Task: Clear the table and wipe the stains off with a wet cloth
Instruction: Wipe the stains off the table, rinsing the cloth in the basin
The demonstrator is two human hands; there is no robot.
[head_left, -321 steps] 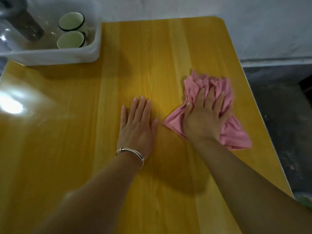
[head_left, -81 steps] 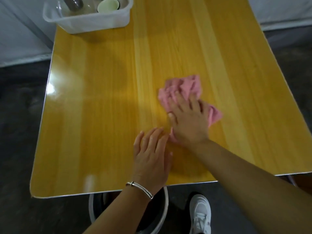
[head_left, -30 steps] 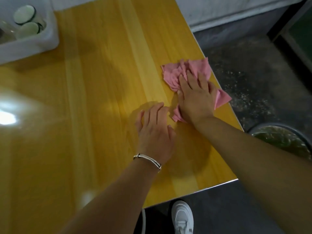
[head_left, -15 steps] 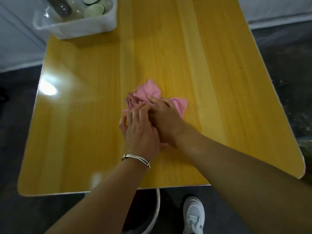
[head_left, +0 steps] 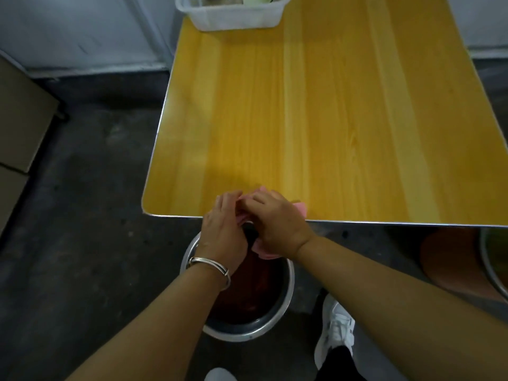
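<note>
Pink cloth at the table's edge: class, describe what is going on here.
A person grips the pink cloth with the left hand and the right hand at the near edge of the yellow table, over a metal basin on the floor. A white tub sits at the table's far end.

Both forearms were bare along all of their visible length. Just behind the left hand [head_left: 222, 229], the wrist carried a slim bangle [head_left: 210, 266] of polished silver-coloured metal. It looked like two thin bands running side by side, and it caught the light on its upper edge. The right hand [head_left: 277, 224] and its wrist were bare. On the person's right side sat a white lace-up trainer [head_left: 335, 331] with pale grey panels, under a black trouser leg [head_left: 339, 362]. The rounded white toe of a second shoe [head_left: 220, 375] showed at the bottom edge.
</note>
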